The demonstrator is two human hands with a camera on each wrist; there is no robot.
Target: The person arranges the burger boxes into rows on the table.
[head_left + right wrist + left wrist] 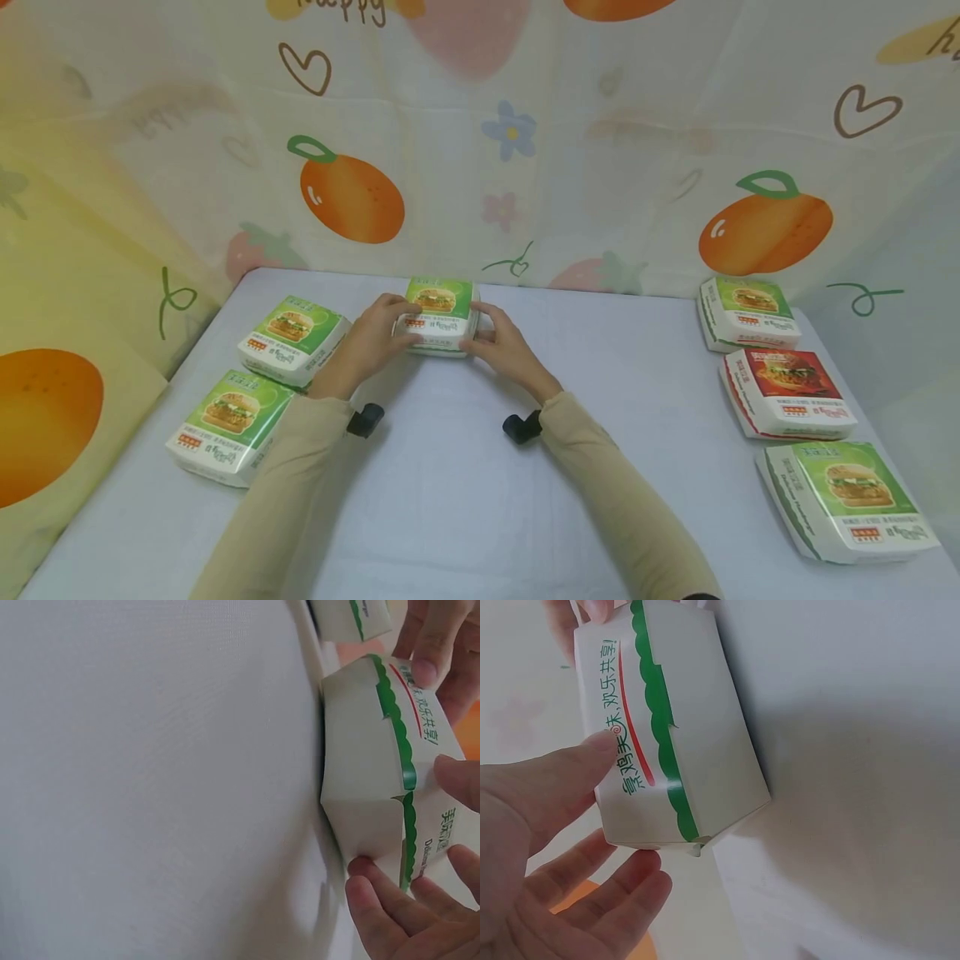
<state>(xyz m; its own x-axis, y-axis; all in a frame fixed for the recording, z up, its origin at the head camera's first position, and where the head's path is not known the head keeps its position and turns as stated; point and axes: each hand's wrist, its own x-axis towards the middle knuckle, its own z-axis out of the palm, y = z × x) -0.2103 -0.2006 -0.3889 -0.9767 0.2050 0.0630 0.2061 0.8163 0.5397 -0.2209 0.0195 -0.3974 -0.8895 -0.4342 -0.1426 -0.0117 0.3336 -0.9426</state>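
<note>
A green and white burger box (442, 300) sits at the back edge of the white table, between my two hands. My left hand (367, 337) holds its left side, with the thumb on the front face and the fingers round the corner. At the other side my right hand (513, 346) grips it the same way. In the left wrist view the white front panel of the box (697, 697) shows a green scalloped edge, and its lid is closed. The right wrist view has the fingertips against the side of the box (360, 750).
Two green burger boxes, a farther one (292, 333) and a nearer one (228, 425), lie on the left, close to my left forearm. Along the right edge stand a green box (750, 312), a red box (795, 392) and another green box (847, 500). A fruit-print cloth (555, 192) hangs behind the table (450, 508).
</note>
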